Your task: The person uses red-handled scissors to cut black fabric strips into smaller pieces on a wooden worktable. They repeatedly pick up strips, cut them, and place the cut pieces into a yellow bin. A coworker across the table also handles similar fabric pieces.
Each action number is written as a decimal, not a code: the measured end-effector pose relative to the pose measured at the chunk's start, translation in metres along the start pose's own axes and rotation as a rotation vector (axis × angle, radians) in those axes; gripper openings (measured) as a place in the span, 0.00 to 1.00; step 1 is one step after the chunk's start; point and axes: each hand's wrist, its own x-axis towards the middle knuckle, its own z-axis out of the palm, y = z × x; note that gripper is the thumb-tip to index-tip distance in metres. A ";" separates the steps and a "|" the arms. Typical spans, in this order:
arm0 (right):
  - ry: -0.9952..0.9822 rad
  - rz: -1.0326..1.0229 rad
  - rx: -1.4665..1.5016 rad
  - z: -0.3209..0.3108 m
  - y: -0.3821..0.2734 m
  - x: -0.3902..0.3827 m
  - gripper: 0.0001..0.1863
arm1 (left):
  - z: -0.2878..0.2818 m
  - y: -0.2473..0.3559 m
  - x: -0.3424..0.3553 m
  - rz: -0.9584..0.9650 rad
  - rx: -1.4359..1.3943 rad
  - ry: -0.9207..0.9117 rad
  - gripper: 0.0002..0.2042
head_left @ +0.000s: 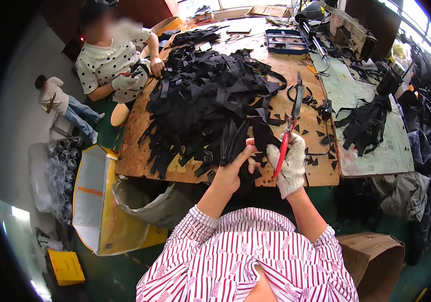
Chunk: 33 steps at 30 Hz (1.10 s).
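Bare and bent, my left hand [229, 175] grips a fanned bundle of black fabric strips [232, 142] near the table's front edge. My right hand [293, 163], in a white knit glove, is closed round red-handled scissors [282, 152], whose long blades point up and away. Between the two hands lies a wider black strip [264, 136], close to the gloved fingers; whether they pinch it I cannot tell. A large heap of black fabric strips [200, 90] covers the table just beyond my left hand.
Small black offcuts dot the wooden table [316, 168] at right. A pale green board [376, 161] carries more strips [366, 123]. A blue tray [286, 41] sits far back. At left, a co-worker [110, 55] holds a small tool; a yellow bin [94, 201] and sack [147, 204] stand below.
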 end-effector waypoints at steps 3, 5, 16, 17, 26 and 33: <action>-0.029 0.198 0.161 0.006 -0.008 -0.007 0.22 | -0.005 -0.019 0.005 -0.060 -0.092 -0.044 0.10; -0.036 0.217 0.223 0.011 -0.019 -0.012 0.23 | -0.009 -0.027 0.009 0.025 -0.002 -0.048 0.13; -0.005 0.002 -0.049 0.000 0.014 -0.014 0.24 | 0.002 -0.022 0.005 0.418 0.403 -0.012 0.14; -0.002 0.027 -0.033 0.001 0.013 -0.014 0.23 | -0.006 -0.026 0.008 0.431 0.467 -0.075 0.16; -0.190 0.116 0.074 -0.005 0.011 -0.017 0.22 | -0.055 -0.030 0.016 0.351 0.362 -0.143 0.16; -0.332 0.313 -0.189 -0.042 0.016 -0.048 0.28 | -0.038 0.004 0.011 0.260 0.329 0.131 0.11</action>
